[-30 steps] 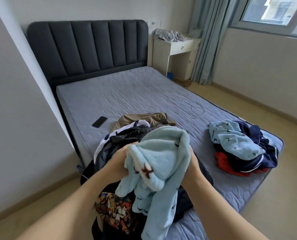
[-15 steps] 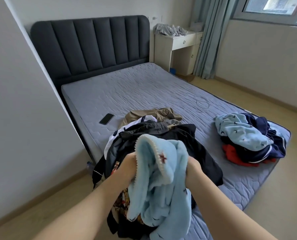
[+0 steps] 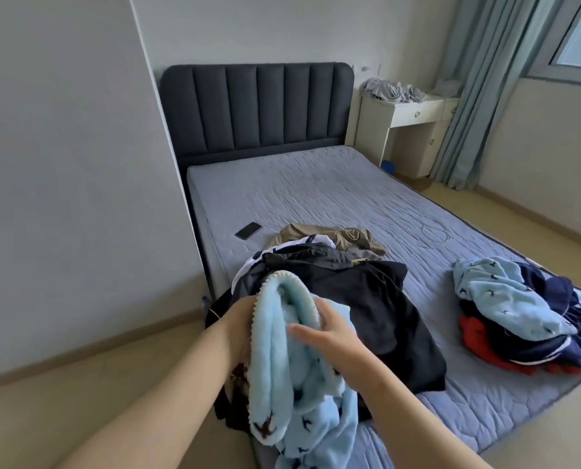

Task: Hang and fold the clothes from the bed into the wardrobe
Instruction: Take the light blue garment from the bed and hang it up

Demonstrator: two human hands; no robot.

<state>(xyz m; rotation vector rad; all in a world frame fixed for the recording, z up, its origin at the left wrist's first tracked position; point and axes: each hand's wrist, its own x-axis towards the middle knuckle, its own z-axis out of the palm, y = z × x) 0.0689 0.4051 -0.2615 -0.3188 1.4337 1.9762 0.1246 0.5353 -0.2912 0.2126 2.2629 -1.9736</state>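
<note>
A light blue fleece garment (image 3: 282,360) with small dark bird prints hangs bunched in front of me, over the bed's near corner. My left hand (image 3: 240,324) grips its left side, fingers hidden in the fabric. My right hand (image 3: 329,331) holds its right side with the thumb lying across the fleece. Behind it a pile of dark clothes (image 3: 360,299) with a tan piece on the far side lies on the grey mattress (image 3: 316,198). A second pile (image 3: 526,313) of light blue, navy and red clothes sits near the bed's right edge. No wardrobe is in view.
A black phone (image 3: 248,230) lies on the mattress near its left edge. The dark headboard (image 3: 258,106) stands against the back wall. A white desk (image 3: 414,120) with crumpled grey cloth on top stands right of it, beside blue-grey curtains (image 3: 478,96). Bare floor runs along both sides.
The blue garment has come down lower and closer to me. My right hand has shifted over its front, thumb now across the fleece. My view has tilted down and pulled back.
</note>
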